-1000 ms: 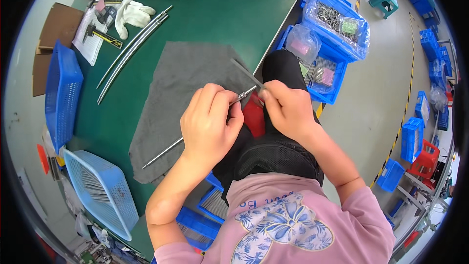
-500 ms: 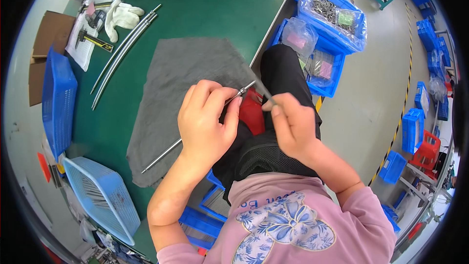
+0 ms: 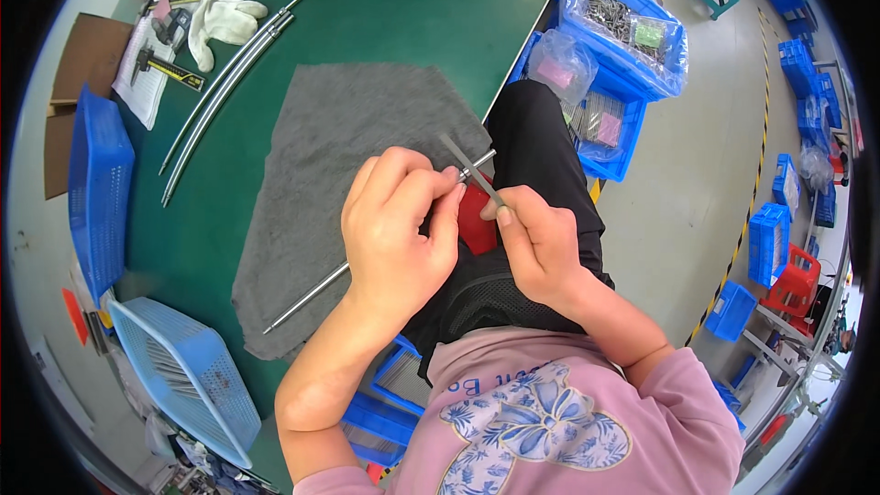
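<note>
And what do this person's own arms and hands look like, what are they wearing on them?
The left hand and right hand are bare, and the forearms too, with nothing visibly worn on them. The short sleeves are plain dusty pink, matching the shirt.

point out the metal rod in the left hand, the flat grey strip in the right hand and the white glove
metal rod (image 3: 307,299), head view: on its lower shaft
flat grey strip (image 3: 459,156), head view: on its upper half
white glove (image 3: 221,29), head view: on its middle
</note>
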{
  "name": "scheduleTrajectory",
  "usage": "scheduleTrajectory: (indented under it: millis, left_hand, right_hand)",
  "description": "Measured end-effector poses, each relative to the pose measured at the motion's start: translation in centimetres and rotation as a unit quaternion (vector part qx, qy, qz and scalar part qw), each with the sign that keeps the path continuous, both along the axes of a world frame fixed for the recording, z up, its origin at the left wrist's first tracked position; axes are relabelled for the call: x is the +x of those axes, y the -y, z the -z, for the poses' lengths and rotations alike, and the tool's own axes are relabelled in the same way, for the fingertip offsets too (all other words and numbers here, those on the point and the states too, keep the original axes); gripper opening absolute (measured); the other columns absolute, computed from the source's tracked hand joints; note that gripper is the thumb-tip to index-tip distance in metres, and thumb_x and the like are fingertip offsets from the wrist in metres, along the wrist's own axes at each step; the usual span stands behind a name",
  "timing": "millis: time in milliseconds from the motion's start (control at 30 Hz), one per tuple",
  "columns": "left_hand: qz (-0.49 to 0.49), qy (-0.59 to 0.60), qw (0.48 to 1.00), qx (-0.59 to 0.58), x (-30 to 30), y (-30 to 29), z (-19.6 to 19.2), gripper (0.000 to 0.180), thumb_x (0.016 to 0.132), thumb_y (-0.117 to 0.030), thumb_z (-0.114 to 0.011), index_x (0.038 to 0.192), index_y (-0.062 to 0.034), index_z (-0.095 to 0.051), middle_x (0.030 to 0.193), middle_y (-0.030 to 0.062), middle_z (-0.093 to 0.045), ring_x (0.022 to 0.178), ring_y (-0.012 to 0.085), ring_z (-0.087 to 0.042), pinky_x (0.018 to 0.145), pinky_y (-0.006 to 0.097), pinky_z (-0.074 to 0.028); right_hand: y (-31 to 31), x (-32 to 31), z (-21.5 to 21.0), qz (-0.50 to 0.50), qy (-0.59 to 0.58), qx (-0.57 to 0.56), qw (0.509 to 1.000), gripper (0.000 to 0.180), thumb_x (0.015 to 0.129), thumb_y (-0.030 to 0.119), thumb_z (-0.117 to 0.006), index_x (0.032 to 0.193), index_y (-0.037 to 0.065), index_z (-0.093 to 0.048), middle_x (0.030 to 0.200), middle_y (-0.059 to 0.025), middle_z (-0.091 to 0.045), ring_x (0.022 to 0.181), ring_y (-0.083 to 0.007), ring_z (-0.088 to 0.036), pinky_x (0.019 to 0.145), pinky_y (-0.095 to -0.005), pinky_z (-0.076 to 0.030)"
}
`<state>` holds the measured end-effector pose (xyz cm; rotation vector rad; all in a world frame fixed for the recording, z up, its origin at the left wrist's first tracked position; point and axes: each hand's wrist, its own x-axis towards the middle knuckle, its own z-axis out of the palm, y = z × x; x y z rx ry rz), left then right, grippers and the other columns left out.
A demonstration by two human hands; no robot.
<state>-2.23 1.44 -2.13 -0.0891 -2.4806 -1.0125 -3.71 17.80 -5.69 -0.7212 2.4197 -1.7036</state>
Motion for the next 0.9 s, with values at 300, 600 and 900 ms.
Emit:
scheduleTrajectory:
  millis: [300,600,900]
  left_hand:
    - [0.005,0.011,1.0,-0.009,-0.2,-0.1,-0.2,0.016,0.069,0.005,-0.073,0.071,-0.0025,-0.058,0.075,0.0068,-0.056,0.064,0.0252,-0.052,0.055,0.036,-0.042]
    - [-0.002,-0.014,1.0,-0.02,0.1,-0.1,-0.1,0.016,0.068,0.005,-0.074,0.072,-0.0024,-0.06,0.074,0.0068,-0.055,0.062,0.0249,-0.053,0.054,0.035,-0.042]
    - [0.003,0.13,0.961,-0.244,2.6,1.5,-2.5,0.07,0.082,-0.022,-0.068,0.141,0.0019,-0.039,0.145,0.0241,-0.036,0.136,0.0436,-0.032,0.107,0.054,-0.03]
  right_hand:
    - [0.0,0.3,-1.3,0.027,0.005,0.052,0.998,0.005,0.088,0.005,-0.056,0.093,0.005,-0.058,0.071,-0.0108,-0.066,0.059,-0.0299,-0.065,0.049,-0.037,-0.048]
    - [-0.5,0.4,-2.9,0.011,0.016,0.095,0.995,0.013,0.092,0.0,-0.052,0.1,0.002,-0.062,0.068,-0.0134,-0.06,0.053,-0.0249,-0.06,0.05,-0.0324,-0.043]
    - [0.1,0.7,-1.6,0.021,0.005,0.06,0.998,0.03,0.092,0.004,-0.052,0.122,0.006,-0.053,0.082,-0.011,-0.068,0.067,-0.0291,-0.068,0.055,-0.0373,-0.051]
